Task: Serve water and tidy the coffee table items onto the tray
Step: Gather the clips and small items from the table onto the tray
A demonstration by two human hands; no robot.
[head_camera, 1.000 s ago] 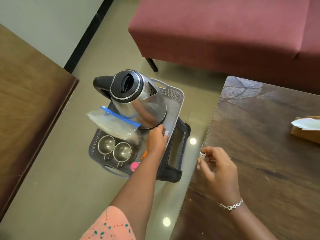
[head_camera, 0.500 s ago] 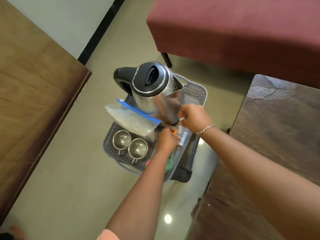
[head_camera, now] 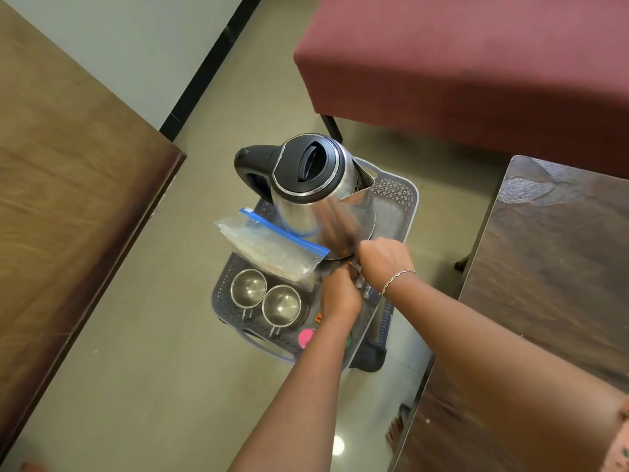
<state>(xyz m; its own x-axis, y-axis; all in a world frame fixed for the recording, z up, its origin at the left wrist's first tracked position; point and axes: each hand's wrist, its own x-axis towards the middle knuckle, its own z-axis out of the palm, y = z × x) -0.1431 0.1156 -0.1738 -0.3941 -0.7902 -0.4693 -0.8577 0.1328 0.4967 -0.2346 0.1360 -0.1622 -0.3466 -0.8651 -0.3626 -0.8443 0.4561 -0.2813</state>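
Far left: brown wooden tabletop [head_camera: 68,199], slanting edge, wall behind it; tiled floor [head_camera: 136,369] beside it.
Centre: grey perforated tray [head_camera: 401,195] rests on a dark stand [head_camera: 374,352] that stands on the floor; the task's things sit on this tray.
Near left corner of tray: two steel cups [head_camera: 248,288] [head_camera: 281,305], upright, side by side, handles toward the camera; just behind them a clear zip bag [head_camera: 272,247] with a blue seal, leaning against the kettle.
Far part of tray: steel kettle [head_camera: 313,178], upright, black lid closed, black handle pointing left.
Near rim: pink round item [head_camera: 306,337], identity unclear.
Left hand [head_camera: 340,298]: over the tray's right half, fingers curled down; cannot tell if it grips anything.
Right hand [head_camera: 384,260]: knuckles up, fingers curled, touching the left hand beside the kettle base; a small orange-and-white bit [head_camera: 352,265] shows where they meet; cannot tell which hand holds it; bracelet [head_camera: 396,279] on the wrist.
Slim white packets [head_camera: 363,288] lie on the tray under that wrist.
Upper right: maroon sofa [head_camera: 476,63].
Far right: dark coffee tabletop [head_camera: 561,267].
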